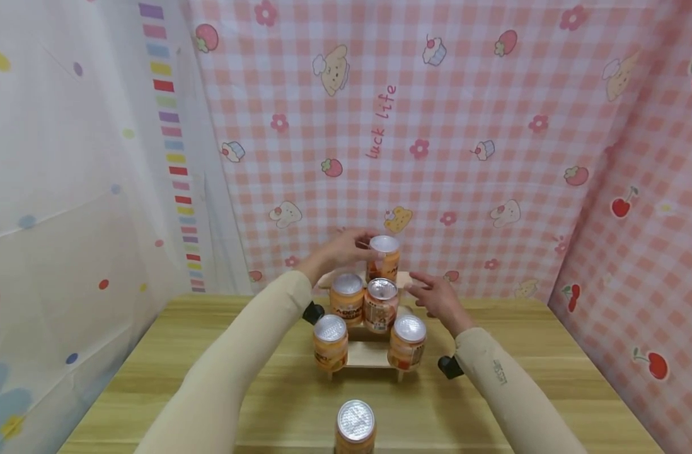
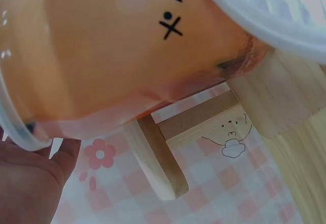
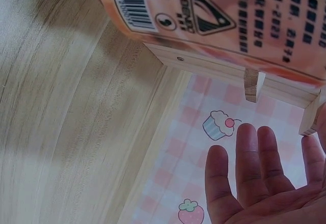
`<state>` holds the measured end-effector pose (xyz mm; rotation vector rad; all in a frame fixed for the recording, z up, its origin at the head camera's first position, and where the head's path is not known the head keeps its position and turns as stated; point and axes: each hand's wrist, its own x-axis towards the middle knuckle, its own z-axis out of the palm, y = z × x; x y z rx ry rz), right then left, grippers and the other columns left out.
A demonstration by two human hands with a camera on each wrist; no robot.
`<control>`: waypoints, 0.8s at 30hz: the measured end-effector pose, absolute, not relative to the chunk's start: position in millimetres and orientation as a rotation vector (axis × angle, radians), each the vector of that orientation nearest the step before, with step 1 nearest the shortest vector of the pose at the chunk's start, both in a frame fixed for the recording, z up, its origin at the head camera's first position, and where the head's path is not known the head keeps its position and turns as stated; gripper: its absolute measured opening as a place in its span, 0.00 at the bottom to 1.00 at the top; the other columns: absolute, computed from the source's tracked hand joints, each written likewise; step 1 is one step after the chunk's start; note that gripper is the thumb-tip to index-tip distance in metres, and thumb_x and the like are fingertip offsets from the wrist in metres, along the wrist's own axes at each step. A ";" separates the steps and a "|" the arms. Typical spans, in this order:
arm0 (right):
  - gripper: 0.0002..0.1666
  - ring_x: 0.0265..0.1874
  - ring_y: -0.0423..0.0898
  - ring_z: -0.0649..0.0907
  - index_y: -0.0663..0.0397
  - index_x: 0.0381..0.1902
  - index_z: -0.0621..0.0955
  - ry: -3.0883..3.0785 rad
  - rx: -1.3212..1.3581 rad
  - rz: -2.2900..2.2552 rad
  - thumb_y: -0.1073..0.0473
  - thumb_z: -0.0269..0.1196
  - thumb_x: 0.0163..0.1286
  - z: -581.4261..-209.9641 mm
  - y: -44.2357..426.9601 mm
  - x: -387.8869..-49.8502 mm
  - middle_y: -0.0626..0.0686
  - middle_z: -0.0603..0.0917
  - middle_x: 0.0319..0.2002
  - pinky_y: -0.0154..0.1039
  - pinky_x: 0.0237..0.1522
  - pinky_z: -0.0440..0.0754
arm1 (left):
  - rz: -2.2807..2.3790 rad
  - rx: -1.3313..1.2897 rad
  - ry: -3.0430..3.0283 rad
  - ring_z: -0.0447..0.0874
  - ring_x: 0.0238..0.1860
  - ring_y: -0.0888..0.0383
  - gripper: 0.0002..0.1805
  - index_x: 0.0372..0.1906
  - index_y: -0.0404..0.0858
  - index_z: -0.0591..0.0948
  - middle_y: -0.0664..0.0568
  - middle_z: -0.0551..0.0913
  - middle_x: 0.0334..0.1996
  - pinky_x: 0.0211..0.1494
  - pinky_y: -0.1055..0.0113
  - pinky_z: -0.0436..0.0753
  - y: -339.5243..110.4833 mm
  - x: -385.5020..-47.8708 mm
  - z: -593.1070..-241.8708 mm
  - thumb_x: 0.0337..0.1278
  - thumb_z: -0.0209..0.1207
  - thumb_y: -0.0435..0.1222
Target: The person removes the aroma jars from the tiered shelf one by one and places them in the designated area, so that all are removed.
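Note:
In the head view my left hand (image 1: 348,249) grips an orange can (image 1: 383,265) with a silvery lid near its top, at the top of a stepped wooden rack (image 1: 369,354). My right hand (image 1: 439,299) is beside the rack's upper right end with fingers spread and nothing held; in the right wrist view, one fingertip (image 3: 310,145) appears to touch a wooden part. Just below the gripped can stand two more cans, a left one (image 1: 347,299) and a right one (image 1: 381,309). On the lowest step are a left can (image 1: 330,343) and a right can (image 1: 407,343).
Another can (image 1: 355,429) stands on the wood-grain table (image 1: 289,403) in front of the rack. Behind hangs a pink checked cloth (image 1: 465,189). A white dotted cloth (image 1: 68,189) hangs on the left. Small black objects (image 1: 450,366) show near both wrists.

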<state>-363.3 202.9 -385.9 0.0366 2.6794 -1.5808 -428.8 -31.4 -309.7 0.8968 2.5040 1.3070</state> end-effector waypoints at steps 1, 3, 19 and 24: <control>0.31 0.52 0.61 0.82 0.51 0.72 0.70 2.681 0.033 -1.579 0.49 0.59 0.75 -385.9 202.6 -363.0 0.66 0.78 0.61 0.49 0.34 0.80 | 1.304 0.901 2.504 0.75 0.59 0.54 0.30 0.68 0.48 0.73 0.52 0.79 0.56 0.63 0.55 0.74 -31.3 -428.8 -309.9 0.62 0.65 0.45; 0.31 0.52 0.61 0.82 0.51 0.72 0.70 2.678 0.040 -1.584 0.49 0.59 0.75 -386.4 202.5 -363.3 0.66 0.78 0.61 0.49 0.34 0.80 | 1.298 0.904 2.507 0.76 0.58 0.55 0.30 0.68 0.48 0.73 0.53 0.79 0.55 0.64 0.56 0.74 -31.1 -428.7 -310.2 0.62 0.65 0.46; 0.31 0.54 0.61 0.81 0.47 0.73 0.70 2.653 0.093 -1.576 0.49 0.59 0.75 -386.1 203.1 -364.4 0.64 0.77 0.63 0.52 0.41 0.80 | 1.357 0.860 2.492 0.75 0.59 0.55 0.26 0.64 0.47 0.76 0.54 0.80 0.54 0.65 0.56 0.73 -27.1 -430.2 -313.1 0.62 0.65 0.46; 0.31 0.53 0.60 0.81 0.47 0.73 0.69 2.656 0.076 -1.569 0.50 0.59 0.75 -387.6 204.1 -365.7 0.63 0.77 0.62 0.52 0.40 0.80 | 1.393 0.836 2.511 0.76 0.58 0.55 0.24 0.62 0.45 0.76 0.53 0.80 0.53 0.64 0.56 0.74 -27.4 -432.0 -315.5 0.62 0.65 0.44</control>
